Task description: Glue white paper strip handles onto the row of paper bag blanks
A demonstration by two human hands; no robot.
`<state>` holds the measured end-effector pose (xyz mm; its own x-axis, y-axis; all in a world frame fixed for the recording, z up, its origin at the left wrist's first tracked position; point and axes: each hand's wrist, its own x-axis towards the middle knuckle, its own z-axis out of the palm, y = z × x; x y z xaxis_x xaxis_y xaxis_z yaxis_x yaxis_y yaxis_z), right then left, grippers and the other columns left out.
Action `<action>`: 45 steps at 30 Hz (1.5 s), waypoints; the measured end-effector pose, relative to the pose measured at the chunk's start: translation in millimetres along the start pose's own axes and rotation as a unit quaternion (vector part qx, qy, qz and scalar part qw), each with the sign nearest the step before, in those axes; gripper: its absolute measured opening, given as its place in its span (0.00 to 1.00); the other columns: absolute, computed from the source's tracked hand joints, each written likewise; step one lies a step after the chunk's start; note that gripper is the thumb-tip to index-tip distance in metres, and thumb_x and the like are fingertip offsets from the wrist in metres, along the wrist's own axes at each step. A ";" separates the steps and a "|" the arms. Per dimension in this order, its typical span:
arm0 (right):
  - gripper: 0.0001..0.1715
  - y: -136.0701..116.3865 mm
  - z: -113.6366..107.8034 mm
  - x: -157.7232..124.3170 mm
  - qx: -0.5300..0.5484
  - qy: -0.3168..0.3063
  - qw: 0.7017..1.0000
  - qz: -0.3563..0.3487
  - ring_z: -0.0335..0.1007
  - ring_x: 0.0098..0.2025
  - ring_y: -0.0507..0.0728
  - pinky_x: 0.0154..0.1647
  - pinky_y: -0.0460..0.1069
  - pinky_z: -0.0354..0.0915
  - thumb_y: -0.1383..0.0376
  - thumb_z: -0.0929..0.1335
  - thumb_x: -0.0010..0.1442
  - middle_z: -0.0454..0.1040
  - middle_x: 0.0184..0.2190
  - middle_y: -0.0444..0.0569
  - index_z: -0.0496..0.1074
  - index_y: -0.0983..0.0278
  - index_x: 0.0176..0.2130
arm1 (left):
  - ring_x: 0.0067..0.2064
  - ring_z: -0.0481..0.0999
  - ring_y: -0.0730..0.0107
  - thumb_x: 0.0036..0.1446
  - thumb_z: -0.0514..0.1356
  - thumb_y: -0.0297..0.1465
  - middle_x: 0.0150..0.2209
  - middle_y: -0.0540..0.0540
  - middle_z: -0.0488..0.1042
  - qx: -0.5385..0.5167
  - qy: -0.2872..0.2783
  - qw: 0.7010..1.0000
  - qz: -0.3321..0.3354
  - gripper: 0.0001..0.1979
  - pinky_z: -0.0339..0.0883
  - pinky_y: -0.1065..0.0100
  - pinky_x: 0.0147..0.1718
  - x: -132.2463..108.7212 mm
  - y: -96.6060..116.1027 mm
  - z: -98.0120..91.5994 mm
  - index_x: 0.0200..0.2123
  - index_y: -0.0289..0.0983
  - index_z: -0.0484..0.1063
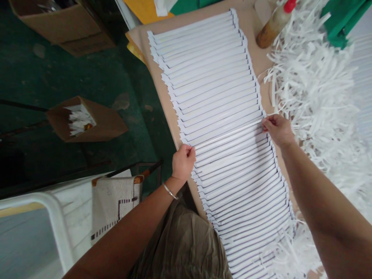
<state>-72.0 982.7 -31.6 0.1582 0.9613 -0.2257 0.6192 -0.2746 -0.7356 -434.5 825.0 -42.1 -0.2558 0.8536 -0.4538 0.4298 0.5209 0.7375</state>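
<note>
Long white pieces with dark edges [215, 85] overlap in a staggered row down the brown-covered table [161, 91]. A narrow white strip [229, 135] is stretched across the row between my two hands. My left hand [183, 161], with a bangle at the wrist, pinches the strip's left end at the row's left edge. At the right edge, my right hand [277, 128] pinches the other end between thumb and fingers. The strip lies on or just above the pieces; which of the two I cannot tell.
A heap of thin white strips [316, 93] covers the table's right side. A bottle with a red cap [274, 25] stands at the back. Cardboard boxes [112, 126] sit on the green floor at left, and a woven seat [112, 197] is at lower left.
</note>
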 end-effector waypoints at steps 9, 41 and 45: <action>0.11 -1.7 8.7 5.5 -0.021 0.029 0.999 0.003 0.65 0.23 0.52 0.27 0.50 0.71 0.58 0.71 0.54 0.68 0.23 0.43 0.69 0.62 0.31 | 0.29 0.76 0.67 0.63 0.57 0.40 0.26 0.48 0.75 0.035 0.025 0.999 0.022 0.10 0.64 0.70 0.29 3.6 -7.8 6.5 0.32 0.40 0.68; 0.18 -35.4 5.4 67.8 -0.259 0.173 0.948 0.057 0.74 0.44 0.68 0.47 0.58 0.67 0.60 0.64 0.59 0.79 0.39 0.59 0.78 0.63 0.45 | 0.23 0.70 0.68 0.62 0.55 0.34 0.20 0.54 0.67 0.032 -0.009 0.997 0.068 0.03 0.59 0.70 0.25 -8.4 6.5 -14.8 0.39 0.43 0.65; 0.16 -37.5 -8.5 27.8 -0.269 0.177 0.947 0.007 0.73 0.41 0.66 0.46 0.58 0.68 0.60 0.63 0.59 0.77 0.36 0.58 0.77 0.63 0.38 | 0.26 0.71 0.68 0.64 0.54 0.34 0.24 0.52 0.69 0.011 -0.055 0.992 0.111 0.05 0.62 0.70 0.28 -14.2 22.0 -10.4 0.41 0.42 0.69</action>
<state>-84.3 1019.9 -4.8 0.3583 0.9313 0.0648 0.9024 -0.3277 -0.2800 -430.5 824.4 -14.3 -0.0576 0.9411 -0.3332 0.4840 0.3182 0.8151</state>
